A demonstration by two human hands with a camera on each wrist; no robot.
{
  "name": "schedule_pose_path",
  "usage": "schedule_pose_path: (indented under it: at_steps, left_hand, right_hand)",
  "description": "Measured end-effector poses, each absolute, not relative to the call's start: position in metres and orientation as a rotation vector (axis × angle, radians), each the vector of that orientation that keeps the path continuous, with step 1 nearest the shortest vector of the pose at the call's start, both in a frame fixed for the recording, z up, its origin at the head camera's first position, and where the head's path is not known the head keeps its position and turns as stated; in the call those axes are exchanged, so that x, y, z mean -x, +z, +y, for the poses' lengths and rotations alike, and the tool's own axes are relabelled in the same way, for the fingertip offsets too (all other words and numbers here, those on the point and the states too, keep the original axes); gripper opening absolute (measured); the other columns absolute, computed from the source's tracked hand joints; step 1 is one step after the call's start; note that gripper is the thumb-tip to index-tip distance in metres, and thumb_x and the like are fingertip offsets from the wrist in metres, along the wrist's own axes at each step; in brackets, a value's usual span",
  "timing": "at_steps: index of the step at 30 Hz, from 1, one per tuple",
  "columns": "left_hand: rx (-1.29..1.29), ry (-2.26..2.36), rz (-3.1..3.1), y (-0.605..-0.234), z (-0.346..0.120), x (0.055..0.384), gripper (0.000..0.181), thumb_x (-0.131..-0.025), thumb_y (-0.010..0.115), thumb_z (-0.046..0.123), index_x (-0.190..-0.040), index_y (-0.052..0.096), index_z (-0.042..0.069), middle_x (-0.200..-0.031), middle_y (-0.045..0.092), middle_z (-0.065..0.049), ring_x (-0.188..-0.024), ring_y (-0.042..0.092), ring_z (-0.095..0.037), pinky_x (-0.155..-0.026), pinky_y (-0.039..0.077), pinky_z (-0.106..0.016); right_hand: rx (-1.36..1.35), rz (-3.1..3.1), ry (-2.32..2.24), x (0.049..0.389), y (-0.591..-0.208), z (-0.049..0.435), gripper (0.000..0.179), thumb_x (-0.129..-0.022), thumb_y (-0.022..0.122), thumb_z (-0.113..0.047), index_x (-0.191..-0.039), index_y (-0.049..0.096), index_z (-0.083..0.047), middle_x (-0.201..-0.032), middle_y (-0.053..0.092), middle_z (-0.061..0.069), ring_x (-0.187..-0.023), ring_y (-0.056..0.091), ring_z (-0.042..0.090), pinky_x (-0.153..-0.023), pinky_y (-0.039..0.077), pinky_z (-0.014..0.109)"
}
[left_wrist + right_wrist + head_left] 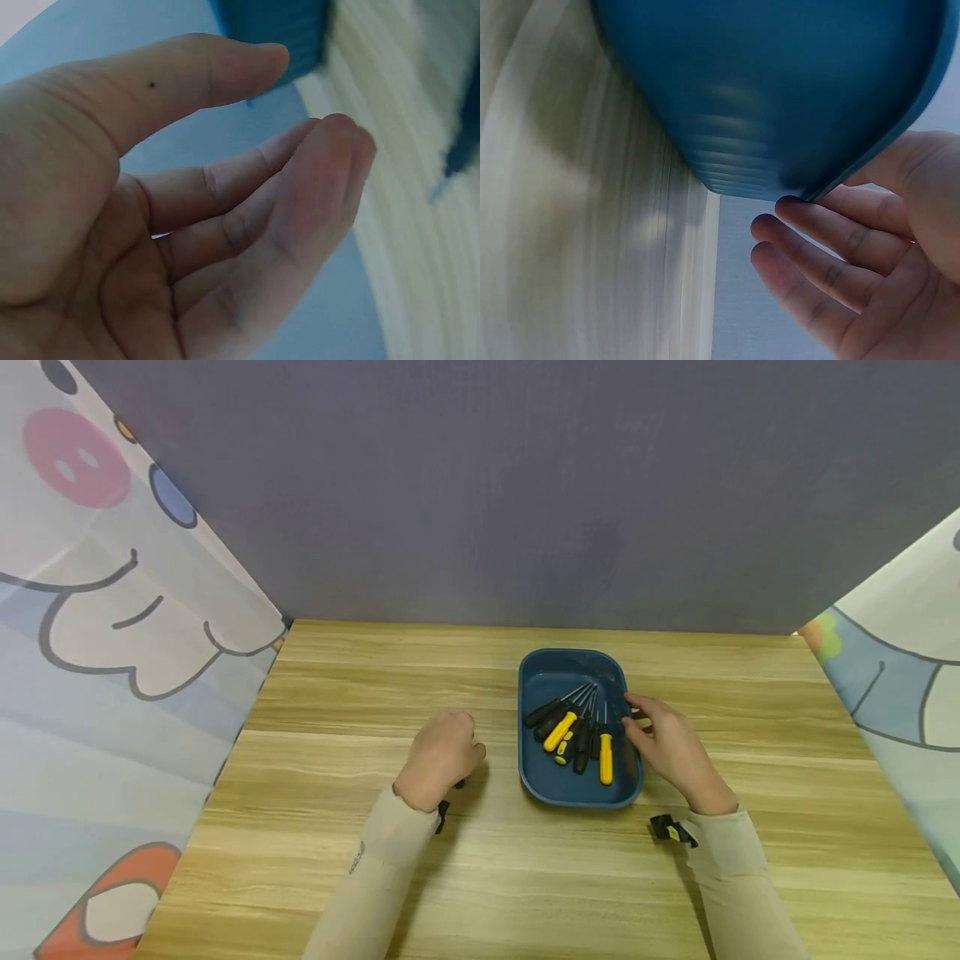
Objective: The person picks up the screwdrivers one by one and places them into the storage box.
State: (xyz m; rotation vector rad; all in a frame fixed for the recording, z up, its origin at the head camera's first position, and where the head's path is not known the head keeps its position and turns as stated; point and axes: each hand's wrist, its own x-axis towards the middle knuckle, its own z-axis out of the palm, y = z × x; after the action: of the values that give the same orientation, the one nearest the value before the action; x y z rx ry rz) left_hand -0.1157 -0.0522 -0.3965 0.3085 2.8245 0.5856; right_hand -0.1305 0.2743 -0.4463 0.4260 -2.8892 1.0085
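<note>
A dark blue rectangular tray (530, 781) lies on the wooden table, holding several screwdrivers with their shafts converging at the upper right. Among them are a yellow-handled screwdriver (606, 760), another yellow one (561, 732) and black-handled ones. At the tray's right side, my right hand (671, 747) touches the rim with thumb and fingertips, its fingers fairly straight in the right wrist view; the thumb tip is hidden there behind the tray wall (742, 90). Left of the tray, my left hand (442, 756) hovers apart from it. Its fingers bend loosely (322, 180), with a gap to the thumb and nothing held.
The wooden table (360, 693) extends around the tray, up to a grey panel (480, 502) at the back. Cartoon-printed cloth (112, 635) hangs at the left, with more on the right. Black straps (667, 828) show by the wrists.
</note>
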Motion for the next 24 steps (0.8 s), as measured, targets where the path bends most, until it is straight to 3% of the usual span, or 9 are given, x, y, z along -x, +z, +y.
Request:
schedule_pose_path:
  at_steps: [5, 12, 19, 24]
  left_hand:
    - [-0.233, 0.614, 2.794, -0.405, -0.063, 0.108, 0.045, -0.088, 0.068, 0.001, -0.052, 0.043, 0.012, -0.045, 0.030, 0.006, -0.040, 0.030, -0.008, -0.039, 0.029, -0.021]
    - [-0.152, 0.547, 2.791, -0.421, -0.075, 0.104, 0.033, -0.089, 0.075, 0.010, -0.068, 0.049, 0.008, -0.057, 0.042, 0.000, -0.046, 0.040, -0.012, -0.043, 0.036, -0.024]
    - [-0.114, 0.547, 2.770, -0.433, -0.079, 0.105, 0.050, -0.088, 0.077, 0.020, -0.051, 0.045, 0.013, -0.046, 0.033, 0.007, -0.042, 0.033, -0.008, -0.039, 0.031, -0.022]
    - [-0.092, 0.578, 2.766, -0.437, -0.080, 0.104, 0.048, -0.088, 0.077, 0.015, -0.055, 0.041, 0.013, -0.049, 0.033, 0.005, -0.042, 0.032, -0.008, -0.038, 0.030, -0.021]
  right_hand:
    - [-0.420, -2.893, 0.997, 0.131, -0.446, 0.275, 0.044, -0.100, 0.058, -0.006, -0.140, 0.049, 0.009, -0.126, 0.058, 0.030, -0.095, 0.067, 0.041, -0.074, 0.057, 0.051]
    - [-0.417, -2.900, 0.986, 0.130, -0.447, 0.275, 0.044, -0.100, 0.058, -0.006, -0.141, 0.048, 0.009, -0.127, 0.058, 0.030, -0.097, 0.066, 0.041, -0.075, 0.056, 0.052]
    - [-0.416, -2.894, 0.973, 0.129, -0.447, 0.274, 0.044, -0.100, 0.058, -0.005, -0.140, 0.049, 0.009, -0.125, 0.058, 0.030, -0.096, 0.066, 0.041, -0.075, 0.056, 0.052]
    - [-0.425, -2.888, 0.972, 0.129, -0.447, 0.273, 0.044, -0.100, 0.058, -0.005, -0.140, 0.049, 0.009, -0.125, 0.059, 0.029, -0.096, 0.066, 0.040, -0.074, 0.057, 0.051]
